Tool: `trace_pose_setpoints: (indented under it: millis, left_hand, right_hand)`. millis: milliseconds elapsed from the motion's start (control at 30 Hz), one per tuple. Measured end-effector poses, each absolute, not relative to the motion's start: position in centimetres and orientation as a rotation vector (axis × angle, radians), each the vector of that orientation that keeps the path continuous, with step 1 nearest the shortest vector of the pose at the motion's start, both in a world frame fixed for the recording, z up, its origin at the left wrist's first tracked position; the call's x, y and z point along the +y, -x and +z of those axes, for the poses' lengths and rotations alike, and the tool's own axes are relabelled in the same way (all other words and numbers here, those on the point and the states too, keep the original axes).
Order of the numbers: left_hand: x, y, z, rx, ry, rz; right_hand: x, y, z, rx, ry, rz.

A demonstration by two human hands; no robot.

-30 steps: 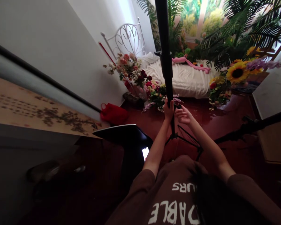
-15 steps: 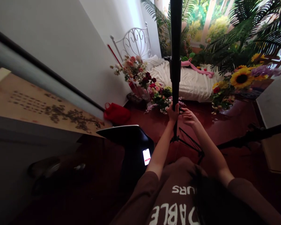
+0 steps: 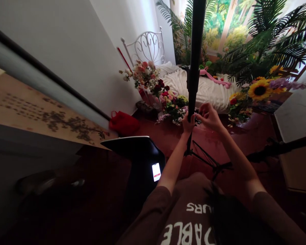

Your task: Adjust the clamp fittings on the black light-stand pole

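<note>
Beyond a bed (image 3: 201, 93) and heaped flowers (image 3: 172, 114), a red floor (image 3: 257, 136) spreads up to the person. A black stand pole (image 3: 194, 68) rises from splayed tripod legs (image 3: 204, 157) there. The left hand (image 3: 188, 124) has its fingers closed around the pole. The right hand (image 3: 209, 117) is just beside the pole, its fingers (image 3: 203, 109) half curled, gripping nothing visible.

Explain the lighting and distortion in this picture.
In the head view, the wide lens makes the white wall lean steeply, the glossy dark-red floor shows reflected glare, the lower left falls into deep shadow, and a small phone screen glows brightly.
</note>
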State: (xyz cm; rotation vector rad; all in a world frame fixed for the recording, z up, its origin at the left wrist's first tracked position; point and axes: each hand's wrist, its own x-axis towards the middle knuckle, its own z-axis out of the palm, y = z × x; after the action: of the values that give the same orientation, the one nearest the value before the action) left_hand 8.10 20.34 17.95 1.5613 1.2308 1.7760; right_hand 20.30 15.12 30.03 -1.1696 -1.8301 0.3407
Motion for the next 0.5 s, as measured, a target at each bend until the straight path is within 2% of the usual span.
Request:
trace_pose_setpoints:
  millis: [167, 333, 500]
  left_hand:
    - [20.7, -8.2, 17.5, 1.186, -1.564, 1.767]
    - [20.6, -7.9, 17.6, 1.165, -1.559, 1.702]
    - [20.7, -8.0, 18.4, 1.077, -1.458, 1.7]
  right_hand:
    - [19.2, -15.9, 33.9, -1.914, 1.054, 0.137]
    - [21.8, -13.0, 32.6, -1.871, 1.143, 0.025]
    - [21.5, -13.6, 30.3, -1.785, 1.203, 0.076]
